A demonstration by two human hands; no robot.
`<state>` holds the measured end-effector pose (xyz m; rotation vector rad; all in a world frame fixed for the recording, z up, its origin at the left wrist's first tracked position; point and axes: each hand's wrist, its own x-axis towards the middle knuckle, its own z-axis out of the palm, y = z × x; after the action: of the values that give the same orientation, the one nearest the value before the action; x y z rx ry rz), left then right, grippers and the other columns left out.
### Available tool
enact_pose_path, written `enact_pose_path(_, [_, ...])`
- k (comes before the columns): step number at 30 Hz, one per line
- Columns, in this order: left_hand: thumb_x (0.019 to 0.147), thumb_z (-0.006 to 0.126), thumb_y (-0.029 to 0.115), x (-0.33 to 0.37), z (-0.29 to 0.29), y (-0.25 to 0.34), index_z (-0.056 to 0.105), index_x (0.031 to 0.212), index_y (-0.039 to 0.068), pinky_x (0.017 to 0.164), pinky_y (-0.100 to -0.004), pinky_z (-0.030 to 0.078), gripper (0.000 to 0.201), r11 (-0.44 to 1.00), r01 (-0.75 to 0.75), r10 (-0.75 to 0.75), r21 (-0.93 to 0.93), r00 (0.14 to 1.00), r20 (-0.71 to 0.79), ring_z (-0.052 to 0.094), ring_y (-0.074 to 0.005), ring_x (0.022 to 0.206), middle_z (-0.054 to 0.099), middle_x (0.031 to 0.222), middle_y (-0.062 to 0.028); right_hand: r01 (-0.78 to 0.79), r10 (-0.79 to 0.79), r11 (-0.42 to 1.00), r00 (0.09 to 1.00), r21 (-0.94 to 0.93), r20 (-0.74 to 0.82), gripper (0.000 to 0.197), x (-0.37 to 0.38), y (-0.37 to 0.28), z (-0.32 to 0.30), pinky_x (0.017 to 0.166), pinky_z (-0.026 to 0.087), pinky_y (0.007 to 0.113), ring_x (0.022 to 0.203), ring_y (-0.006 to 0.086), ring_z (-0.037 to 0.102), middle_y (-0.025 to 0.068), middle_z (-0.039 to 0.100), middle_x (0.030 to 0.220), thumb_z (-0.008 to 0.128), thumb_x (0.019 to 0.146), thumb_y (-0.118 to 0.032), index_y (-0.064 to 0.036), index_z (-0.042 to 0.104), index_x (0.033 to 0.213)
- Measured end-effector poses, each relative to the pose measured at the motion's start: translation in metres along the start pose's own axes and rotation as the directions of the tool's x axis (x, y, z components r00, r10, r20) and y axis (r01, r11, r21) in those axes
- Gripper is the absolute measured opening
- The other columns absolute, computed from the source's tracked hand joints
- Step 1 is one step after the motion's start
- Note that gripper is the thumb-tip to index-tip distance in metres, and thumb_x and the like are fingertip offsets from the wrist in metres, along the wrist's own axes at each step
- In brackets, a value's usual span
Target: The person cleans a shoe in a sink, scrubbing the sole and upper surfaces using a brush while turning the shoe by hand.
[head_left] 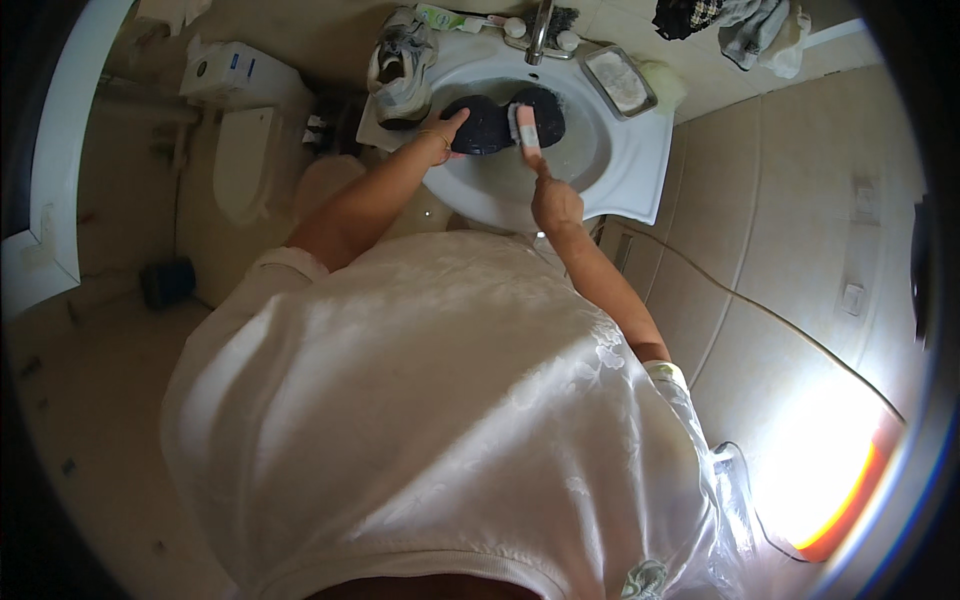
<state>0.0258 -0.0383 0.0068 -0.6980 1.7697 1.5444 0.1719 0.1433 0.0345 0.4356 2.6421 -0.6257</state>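
Glossy basin [607, 165], matt dark sole-shaped piece [480, 125]
White ceramic-looking basin, smooth; shiny metal tap [540, 35] at its far edge; pink brush [527, 118] of smooth plastic look.

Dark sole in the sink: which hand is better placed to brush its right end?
Probably the right hand: it holds the brush at the middle of the dark sole, near that end. The left hand holds the opposite end.

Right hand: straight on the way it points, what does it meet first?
Past the brush it grips, the right hand would likely meet the dark sole-shaped piece first; the brush seems to touch it, though depth is unclear.
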Motion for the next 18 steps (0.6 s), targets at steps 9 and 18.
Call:
enact_pose_path(9, [0.074, 0.067, 0.040, 0.017, -0.015, -0.011, 0.040, 0.122, 0.014, 0.068, -0.0458, 0.052, 0.060, 0.996, 0.022, -0.021, -0.091, 1.000, 0.008, 0.051, -0.0270, 0.103, 0.051, 0.114, -0.0104, -0.206, 0.206, 0.978, 0.979, -0.030, -0.009, 0.047, 0.047, 0.034, -0.019, 0.079, 0.046, 0.038, 0.096, 0.0289, 0.059, 0.0117, 0.059, 0.108, 0.041, 0.086, -0.014, -0.0332, 0.035, 0.128])
enact_pose_path(18, [0.084, 0.056, 0.022, 0.017, -0.021, -0.016, 0.044, 0.121, 0.015, 0.076, -0.0501, 0.051, 0.039, 0.932, 0.056, -0.037, -0.357, 0.998, 0.060, 0.044, -0.0270, 0.111, 0.042, 0.124, -0.0078, 0.049, 0.086, 0.942, 0.921, -0.333, 0.379, 0.040, 0.000, 0.014, -0.064, 0.075, 0.048, 0.037, 0.095, 0.0287, 0.059, 0.0147, 0.062, 0.100, 0.044, 0.083, -0.007, -0.0104, 0.044, 0.122])
